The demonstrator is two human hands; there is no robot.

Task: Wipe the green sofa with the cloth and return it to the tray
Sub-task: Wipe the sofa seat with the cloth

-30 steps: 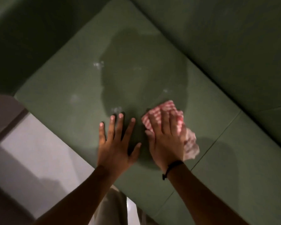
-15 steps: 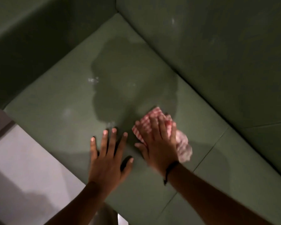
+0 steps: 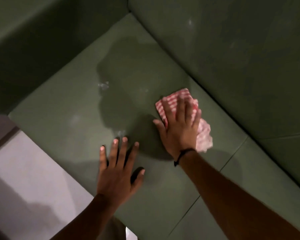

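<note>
The green sofa's seat cushion (image 3: 68, 108) fills the middle of the view, with a darker damp patch (image 3: 128, 80) and a few pale smears on it. A red-and-white checked cloth (image 3: 171, 99) lies on the seat near the backrest. My right hand (image 3: 178, 129) presses flat on the cloth, fingers spread over it; part of the cloth bunches out to the right of the palm. My left hand (image 3: 118, 172) rests flat on the seat near its front edge, fingers apart, holding nothing. No tray is in view.
The sofa backrest (image 3: 232, 58) rises at the upper right and the armrest (image 3: 33, 40) at the upper left. A seam (image 3: 232, 156) splits this seat cushion from the one to the right. Pale floor (image 3: 24, 179) shows at the lower left.
My right hand has slid the cloth to the right and toward the backrest. The left hand has stayed near the seat's front edge. The view has shifted.
</note>
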